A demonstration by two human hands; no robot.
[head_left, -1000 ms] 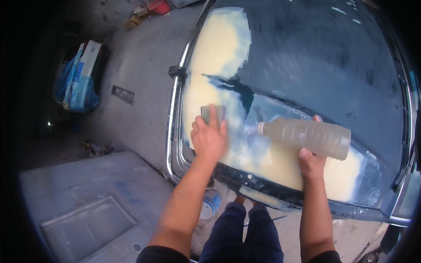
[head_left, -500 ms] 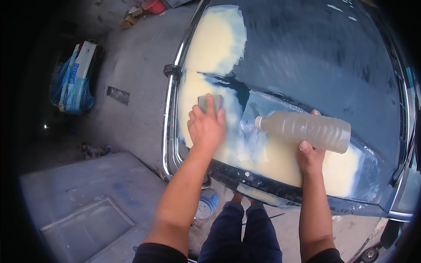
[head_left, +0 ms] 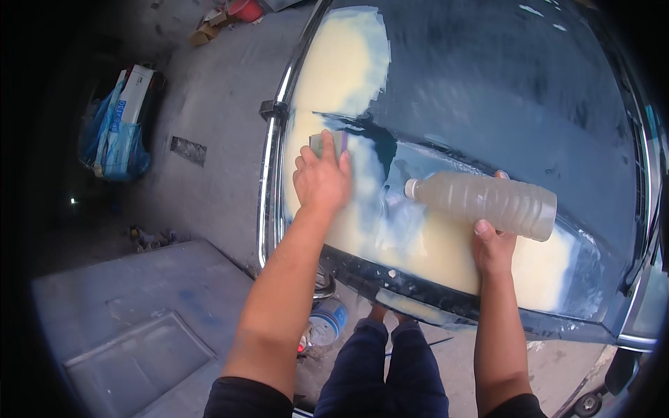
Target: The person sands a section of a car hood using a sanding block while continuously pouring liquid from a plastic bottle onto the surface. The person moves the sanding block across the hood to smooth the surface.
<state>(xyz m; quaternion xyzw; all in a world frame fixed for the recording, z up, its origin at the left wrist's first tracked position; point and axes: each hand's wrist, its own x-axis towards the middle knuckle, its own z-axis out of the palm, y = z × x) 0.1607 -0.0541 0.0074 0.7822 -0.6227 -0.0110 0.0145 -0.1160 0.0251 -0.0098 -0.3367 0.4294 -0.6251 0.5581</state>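
My left hand [head_left: 323, 184] presses a grey-green sanding block [head_left: 339, 142] flat against a patch of cream filler [head_left: 341, 63]. Its index finger lies along the top while the thumb and other fingers hold the sides. The filler spreads over the left and near parts of a dark blue car panel [head_left: 488, 90], wet and whitish at its borders. Over the near part of the panel, my right hand [head_left: 493, 251] grips a clear plastic bottle [head_left: 467, 198] of cloudy liquid. The bottle lies nearly level, its white cap end pointing left. Most of the right fingers are hidden behind it.
A chrome rail [head_left: 267, 188] runs along the panel's left edge. Below that corner stands a blue and white bucket [head_left: 327, 322]. A grey flat panel [head_left: 132, 313] lies at lower left. Farther off are a partly blue-wrapped white object [head_left: 125, 125] and a red bucket [head_left: 245, 10].
My left hand has slid the sanding block a short way up and slightly left over the filler. The right hand and bottle have hardly moved.
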